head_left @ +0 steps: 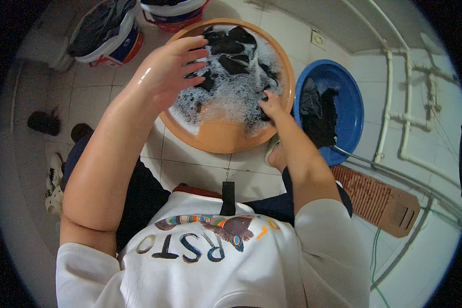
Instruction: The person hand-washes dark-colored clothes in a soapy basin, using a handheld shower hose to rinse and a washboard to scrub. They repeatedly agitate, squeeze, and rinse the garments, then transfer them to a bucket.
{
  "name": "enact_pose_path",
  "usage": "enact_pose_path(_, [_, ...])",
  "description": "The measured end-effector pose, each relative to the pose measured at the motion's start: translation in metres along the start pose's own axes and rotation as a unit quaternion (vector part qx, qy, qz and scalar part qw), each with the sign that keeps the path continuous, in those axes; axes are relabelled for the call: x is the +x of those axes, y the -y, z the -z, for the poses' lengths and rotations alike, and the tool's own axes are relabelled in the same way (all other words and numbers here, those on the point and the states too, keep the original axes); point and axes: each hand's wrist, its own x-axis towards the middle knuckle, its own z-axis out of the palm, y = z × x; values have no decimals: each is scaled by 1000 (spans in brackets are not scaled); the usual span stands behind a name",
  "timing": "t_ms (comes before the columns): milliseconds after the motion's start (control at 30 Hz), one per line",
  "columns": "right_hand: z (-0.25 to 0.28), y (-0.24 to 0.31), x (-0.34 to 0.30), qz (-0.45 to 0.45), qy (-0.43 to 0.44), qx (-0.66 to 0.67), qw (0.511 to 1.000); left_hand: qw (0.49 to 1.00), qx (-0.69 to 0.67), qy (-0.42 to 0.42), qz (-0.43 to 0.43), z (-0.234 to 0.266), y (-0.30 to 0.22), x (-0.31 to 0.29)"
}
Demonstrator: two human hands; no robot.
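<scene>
A round orange basin (220,142) full of sudsy water stands in front of me, with black clothes (236,64) partly sunk in the white foam (226,102). My left hand (172,66) hangs over the basin's left side, wet, its fingers spread and nothing in them. At the right side of the foam, my right hand (272,104) has its fingers curled around a bit of black cloth at the suds' edge. Just how much cloth lies in that grip is partly hidden.
Right of the orange basin, a blue basin (351,110) holds dark clothes. A brown washboard (372,197) leans below it, near white wall pipes (387,102). Two buckets stand at the far left, one a white, blue and red bucket (126,46) of dark clothes. Shoes (55,179) lie at left.
</scene>
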Motion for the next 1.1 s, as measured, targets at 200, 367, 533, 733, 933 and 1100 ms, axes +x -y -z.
enact_pose_path(200, [-65, 22, -11, -87, 108, -59, 989, 1000, -2, 2, 3, 10, -2, 2])
enact_pose_path(367, [-11, 26, 15, -8, 237, -34, 971, 999, 17, 40, 19, 9, -2, -2])
enact_pose_path(533, [125, 83, -13, -57, 93, 331, 937, 997, 52, 49, -26, 6, -2, 3])
enact_pose_path(733, [267, 185, -128, 4, 59, 622, 780, 984, 162, 42, -55, -5, 13, 11])
enact_pose_path(933, [275, 202, -183, 83, 38, 734, 673, 909, 347, 96, -208, -20, 52, 19])
enact_pose_path(1100, [248, 210, -184, 87, 134, 727, 667, 878, 319, 130, -332, -33, 54, 11])
